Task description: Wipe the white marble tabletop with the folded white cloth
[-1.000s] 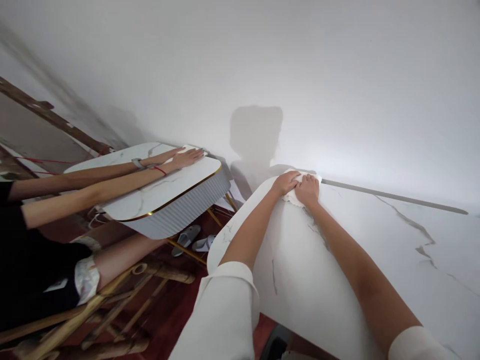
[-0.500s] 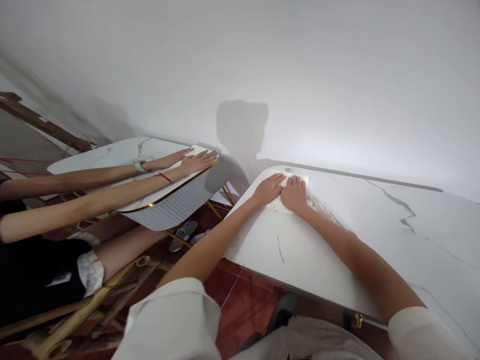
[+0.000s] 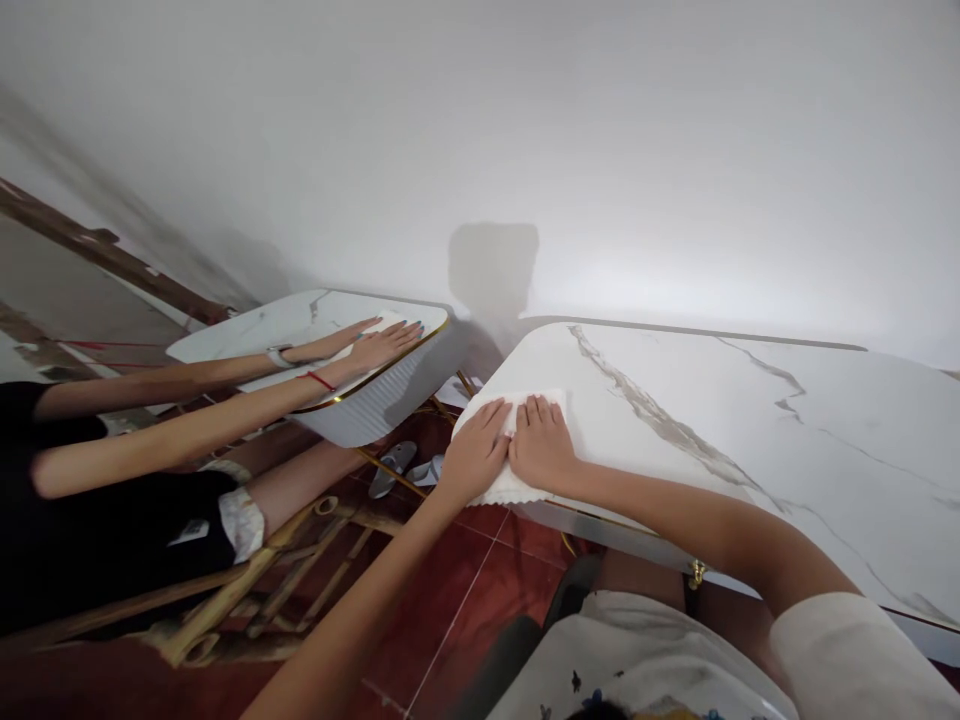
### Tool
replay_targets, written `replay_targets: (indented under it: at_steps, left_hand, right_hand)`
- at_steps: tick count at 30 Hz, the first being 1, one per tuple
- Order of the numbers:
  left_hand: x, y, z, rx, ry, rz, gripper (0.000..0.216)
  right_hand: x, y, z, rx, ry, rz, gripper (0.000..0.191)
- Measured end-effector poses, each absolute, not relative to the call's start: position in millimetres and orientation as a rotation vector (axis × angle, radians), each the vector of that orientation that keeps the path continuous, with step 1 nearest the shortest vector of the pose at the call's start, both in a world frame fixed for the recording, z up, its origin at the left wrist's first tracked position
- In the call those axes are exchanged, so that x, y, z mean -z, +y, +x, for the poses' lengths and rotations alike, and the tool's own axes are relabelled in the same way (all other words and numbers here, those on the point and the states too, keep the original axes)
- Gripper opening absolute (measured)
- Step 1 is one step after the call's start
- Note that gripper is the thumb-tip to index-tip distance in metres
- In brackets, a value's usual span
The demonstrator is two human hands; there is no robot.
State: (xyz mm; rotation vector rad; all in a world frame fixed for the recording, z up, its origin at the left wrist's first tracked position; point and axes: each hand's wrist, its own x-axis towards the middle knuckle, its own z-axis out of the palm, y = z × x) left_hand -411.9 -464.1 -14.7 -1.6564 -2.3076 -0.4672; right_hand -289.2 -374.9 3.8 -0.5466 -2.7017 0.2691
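Observation:
A white cloth with a scalloped edge lies at the near left corner of a white marble-patterned table. Flat on its left part rests my left hand, fingers stretched forward. My right hand presses on the cloth just beside it, also flat, with the thumbs close together. Part of the cloth is hidden under both palms, and its near edge reaches the table's front edge. Grey-brown veins run across the tabletop to the right of my hands.
At left, another person's hands lie on a white cloth on a second marble-patterned table with a gold rim. A bamboo seat, slippers and red floor tiles are below. A white wall stands behind both tables.
My two hands and the cloth have slid from near the table's back left corner toward me, to its front left corner. The other person's hands remain on their cloth.

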Motion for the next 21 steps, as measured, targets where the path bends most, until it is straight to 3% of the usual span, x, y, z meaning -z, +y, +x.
replay_targets:
  at_steps: [11,21]
  left_hand:
    - [13.6,-415.3,-358.0,0.448,-2.323,-1.739,0.052]
    - [3.1,-303.1,-403.6,0.737,-2.352,-1.758,0.046]
  right_hand:
    - [1.3,-331.9,-234.2,-0.236,-2.725,-0.579,0.053]
    - [4.2,-225.1,-281.5,-0.149,-2.666,-0.652,0.047]
